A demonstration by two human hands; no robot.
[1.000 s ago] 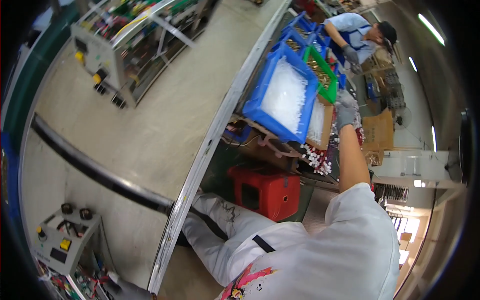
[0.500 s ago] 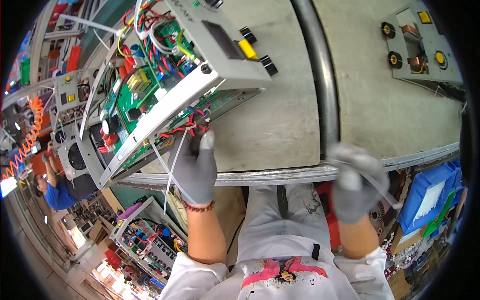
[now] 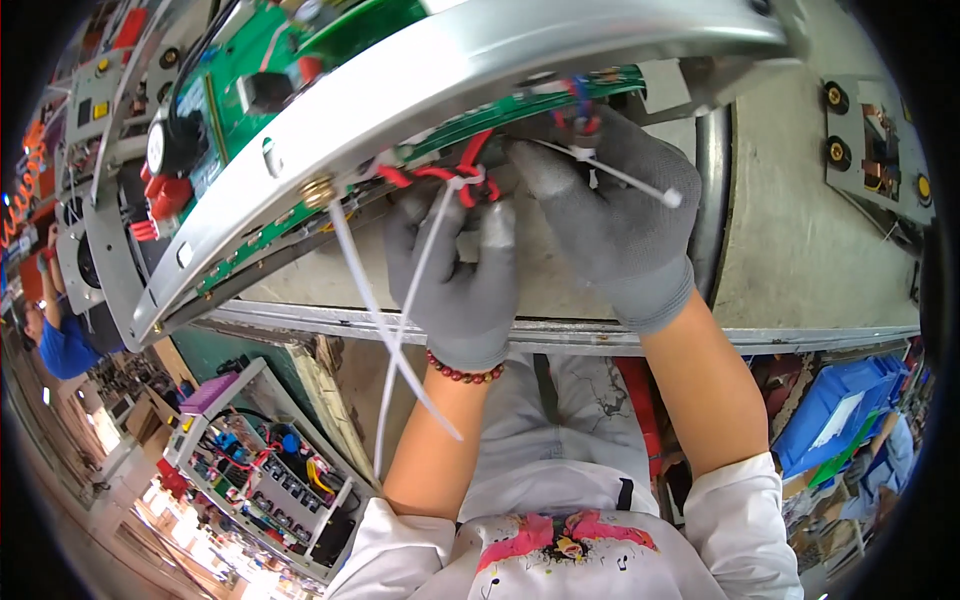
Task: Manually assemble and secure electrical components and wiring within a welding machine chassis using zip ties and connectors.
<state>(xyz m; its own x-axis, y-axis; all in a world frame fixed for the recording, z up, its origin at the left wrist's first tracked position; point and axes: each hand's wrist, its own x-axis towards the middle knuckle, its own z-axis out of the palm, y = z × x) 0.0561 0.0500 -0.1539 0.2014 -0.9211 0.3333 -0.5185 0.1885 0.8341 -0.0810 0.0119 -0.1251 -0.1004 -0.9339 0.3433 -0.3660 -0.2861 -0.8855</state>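
A large metal chassis [image 3: 420, 70] with a green circuit board [image 3: 228, 95] stands tilted over the bench. Under its lower edge, my left hand [image 3: 455, 290], in a grey glove, closes its fingers round a bundle of red wires [image 3: 468, 180]. A long white cable tie [image 3: 412, 290] hangs from that bundle, and a second tie [image 3: 372, 300] hangs from the chassis edge by a brass-coloured fitting [image 3: 317, 192]. My right hand [image 3: 630, 225], gloved too, is closed on a white cable tie [image 3: 632, 180] beside blue and red wires [image 3: 582, 112]; its fingertips are partly hidden.
Another grey unit [image 3: 870, 145] with black knobs lies at the bench's far right. A dark metal bar [image 3: 712, 190] crosses the bench. An open chassis [image 3: 270, 470] stands low at left; blue bins [image 3: 835, 405] are at lower right. A person in blue [image 3: 62, 335] is at far left.
My right hand has come from the bench's front edge up to the wires, bringing a cable tie. The chassis appears larger and closer. My left hand stays at the red wires.
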